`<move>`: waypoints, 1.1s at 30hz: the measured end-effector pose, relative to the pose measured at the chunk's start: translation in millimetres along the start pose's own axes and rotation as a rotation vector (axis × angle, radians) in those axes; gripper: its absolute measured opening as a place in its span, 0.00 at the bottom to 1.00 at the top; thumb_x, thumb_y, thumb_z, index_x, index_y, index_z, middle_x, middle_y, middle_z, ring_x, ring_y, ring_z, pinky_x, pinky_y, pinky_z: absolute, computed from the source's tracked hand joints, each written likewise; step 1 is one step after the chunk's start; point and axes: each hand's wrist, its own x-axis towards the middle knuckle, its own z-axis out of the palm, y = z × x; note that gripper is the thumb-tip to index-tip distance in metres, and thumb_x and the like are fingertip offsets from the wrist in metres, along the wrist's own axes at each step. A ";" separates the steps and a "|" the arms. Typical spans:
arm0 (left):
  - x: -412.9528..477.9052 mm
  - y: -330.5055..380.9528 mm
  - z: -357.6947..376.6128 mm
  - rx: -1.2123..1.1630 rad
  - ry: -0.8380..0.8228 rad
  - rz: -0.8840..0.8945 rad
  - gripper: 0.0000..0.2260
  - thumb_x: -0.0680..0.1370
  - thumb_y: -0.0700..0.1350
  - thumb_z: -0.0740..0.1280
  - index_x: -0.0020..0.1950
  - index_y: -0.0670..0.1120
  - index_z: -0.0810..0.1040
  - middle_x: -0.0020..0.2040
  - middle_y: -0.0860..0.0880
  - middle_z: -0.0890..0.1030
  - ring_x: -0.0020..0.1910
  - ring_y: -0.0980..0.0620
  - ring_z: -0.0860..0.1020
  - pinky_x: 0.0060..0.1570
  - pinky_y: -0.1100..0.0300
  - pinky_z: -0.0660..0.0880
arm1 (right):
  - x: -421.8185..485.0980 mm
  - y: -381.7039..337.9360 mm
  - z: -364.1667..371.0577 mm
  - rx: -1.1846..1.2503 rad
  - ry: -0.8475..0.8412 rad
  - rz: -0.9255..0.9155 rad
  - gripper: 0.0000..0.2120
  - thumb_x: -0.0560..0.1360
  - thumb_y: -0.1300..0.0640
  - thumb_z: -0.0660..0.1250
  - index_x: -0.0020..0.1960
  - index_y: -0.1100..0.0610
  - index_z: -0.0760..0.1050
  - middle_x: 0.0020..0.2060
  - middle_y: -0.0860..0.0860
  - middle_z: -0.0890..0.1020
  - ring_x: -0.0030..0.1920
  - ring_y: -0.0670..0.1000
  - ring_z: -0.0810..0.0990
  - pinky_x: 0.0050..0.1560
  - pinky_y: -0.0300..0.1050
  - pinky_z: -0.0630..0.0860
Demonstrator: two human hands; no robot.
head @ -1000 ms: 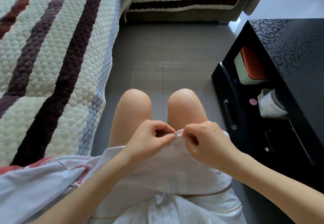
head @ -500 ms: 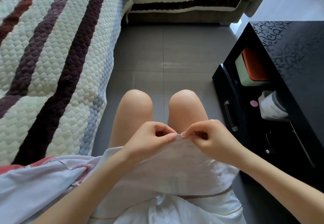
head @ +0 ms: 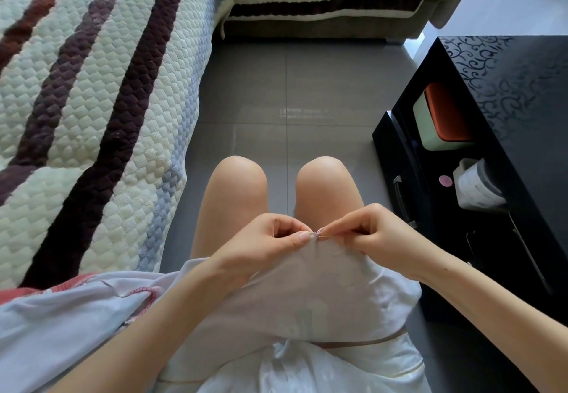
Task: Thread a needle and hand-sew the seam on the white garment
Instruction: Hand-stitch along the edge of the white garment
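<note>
Hands front and centre, drawn close together above the lap, fingertips almost meeting. The left hand (head: 267, 243) pinches the raised edge of the white garment (head: 292, 297) between thumb and forefinger. The right hand (head: 376, 237) pinches a needle (head: 327, 236) (just a thin dark sliver, hard to make out) at that same edge, where a scrap of pink stitching (head: 320, 230) peeks out. Curled fingers cover most of the seam, so how far the needle sits in the cloth I cannot tell.

The garment drapes over both thighs and spills off to the left, where more pink-edged hem (head: 141, 292) shows. The left forearm (head: 147, 331) lies across it and hides a good strip. Bare knees (head: 236, 177) poke out beyond the hands, over grey floor tiles (head: 307, 91).

Left side, a quilted sofa cover (head: 92, 100) in cream with maroon and blue stripes runs right up beside the leg. Right side, a black surface (head: 516, 91) with a scroll pattern. Under it, a shelf (head: 455, 232) holds a pale green box with an orange lid (head: 442, 119), a small pink disc (head: 445, 180) and a white roll (head: 475, 188). A drawer front (head: 390, 152) with a metal handle (head: 399, 196) juts out just beside the right knee.
</note>
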 end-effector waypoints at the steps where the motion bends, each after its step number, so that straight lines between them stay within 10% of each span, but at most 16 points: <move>1: -0.1 0.1 -0.1 -0.012 -0.008 -0.003 0.06 0.76 0.47 0.69 0.41 0.49 0.84 0.39 0.52 0.83 0.40 0.57 0.77 0.47 0.60 0.72 | 0.1 0.7 -0.3 0.002 0.000 -0.005 0.20 0.75 0.70 0.65 0.41 0.46 0.84 0.44 0.47 0.86 0.51 0.44 0.83 0.59 0.46 0.77; 10: 0.3 1.9 1.7 -0.108 -0.026 0.002 0.06 0.77 0.45 0.69 0.41 0.47 0.84 0.39 0.50 0.83 0.39 0.56 0.78 0.43 0.63 0.74 | 2.6 11.1 4.8 0.000 0.052 -0.078 0.17 0.76 0.69 0.65 0.41 0.49 0.84 0.38 0.50 0.85 0.37 0.57 0.79 0.43 0.49 0.74; 15: -0.5 3.2 2.6 -0.167 -0.010 0.022 0.08 0.77 0.42 0.68 0.40 0.47 0.85 0.40 0.49 0.84 0.40 0.57 0.80 0.44 0.65 0.75 | -1.1 13.4 11.5 -0.056 0.041 -0.125 0.03 0.76 0.64 0.67 0.44 0.59 0.74 0.27 0.50 0.79 0.28 0.45 0.74 0.33 0.35 0.69; 23: -2.5 2.2 6.4 -0.165 0.006 0.016 0.05 0.72 0.48 0.72 0.38 0.49 0.85 0.38 0.50 0.84 0.39 0.57 0.79 0.43 0.65 0.75 | -6.4 21.6 13.9 -0.337 0.304 -0.314 0.12 0.71 0.56 0.68 0.36 0.41 0.73 0.31 0.35 0.79 0.35 0.42 0.79 0.38 0.46 0.77; 33: -3.0 2.7 8.1 -0.153 0.010 0.049 0.06 0.71 0.50 0.72 0.38 0.49 0.85 0.40 0.49 0.84 0.42 0.56 0.79 0.47 0.64 0.74 | -4.6 12.2 23.6 -0.755 0.618 -0.740 0.05 0.74 0.51 0.70 0.41 0.51 0.82 0.41 0.46 0.82 0.41 0.51 0.80 0.37 0.47 0.73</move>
